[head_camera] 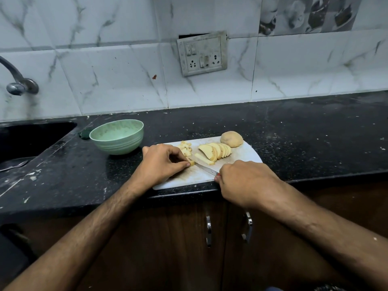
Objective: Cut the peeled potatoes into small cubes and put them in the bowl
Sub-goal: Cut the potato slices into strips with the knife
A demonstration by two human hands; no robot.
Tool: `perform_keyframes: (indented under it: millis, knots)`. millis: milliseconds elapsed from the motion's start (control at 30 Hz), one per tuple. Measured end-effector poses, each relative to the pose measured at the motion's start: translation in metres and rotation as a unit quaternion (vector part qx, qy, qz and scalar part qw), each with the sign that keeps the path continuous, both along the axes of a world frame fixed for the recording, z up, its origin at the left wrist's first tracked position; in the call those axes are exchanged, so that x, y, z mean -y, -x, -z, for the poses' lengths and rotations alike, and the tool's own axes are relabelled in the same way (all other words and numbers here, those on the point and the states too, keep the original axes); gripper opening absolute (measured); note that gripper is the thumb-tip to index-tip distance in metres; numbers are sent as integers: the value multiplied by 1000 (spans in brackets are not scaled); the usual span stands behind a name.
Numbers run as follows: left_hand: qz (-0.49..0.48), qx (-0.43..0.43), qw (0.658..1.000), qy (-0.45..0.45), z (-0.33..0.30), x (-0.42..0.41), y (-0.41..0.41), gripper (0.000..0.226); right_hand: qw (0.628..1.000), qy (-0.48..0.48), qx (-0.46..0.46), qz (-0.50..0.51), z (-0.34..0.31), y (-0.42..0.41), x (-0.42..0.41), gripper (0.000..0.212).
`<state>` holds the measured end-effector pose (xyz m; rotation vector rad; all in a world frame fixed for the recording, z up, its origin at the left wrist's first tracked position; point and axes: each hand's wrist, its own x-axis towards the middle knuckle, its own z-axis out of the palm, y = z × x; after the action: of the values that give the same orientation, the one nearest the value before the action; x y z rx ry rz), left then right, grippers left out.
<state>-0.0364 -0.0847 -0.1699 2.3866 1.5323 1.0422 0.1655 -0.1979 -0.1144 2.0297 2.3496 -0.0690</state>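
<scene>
A white cutting board [247, 153] lies on the black counter. On it sit a whole peeled potato [231, 139], a fanned row of potato slices [216, 151], a potato strip [202, 159] and a small pile of cubes [185, 148]. My left hand [162, 162] pinches a small potato piece [192, 163] against the board. My right hand [245, 181] grips the handle of a knife [204, 168], whose blade rests right beside that piece. A green bowl [117, 136] stands left of the board, its inside bare.
A black sink [31, 139] is set into the counter at the far left, with a tap [19, 82] above it. A switch and socket plate [202, 53] hangs on the tiled wall. Cupboard doors with metal handles [208, 231] are below the counter edge.
</scene>
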Motion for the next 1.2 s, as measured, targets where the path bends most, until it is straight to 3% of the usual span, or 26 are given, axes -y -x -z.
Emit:
perform_keyframes:
  millis: [333,567,700,867,1067,1200]
  knots:
    - [-19,8,1000,-2,8,0,2,13,1000,0,-11,11,-12,-1,4,32]
    - [-2,0,1000,-3,4,1,1,14,999,25,-39,20,-7,15,-1,14]
    - [-15,-12,1000,-18,4,4,3,17,999,26,-31,17,1,21,-1,24]
    - [-49,-19,998,-34,6,6,2,20,999,36,-22,21,-9,9,11,15]
    - [-65,-16,997,-22,7,8,6,21,999,7,-23,21,-15,5,8,32]
    - [-61,-15,998,-22,7,8,7,23,999,15,-38,10,-11,14,5,23]
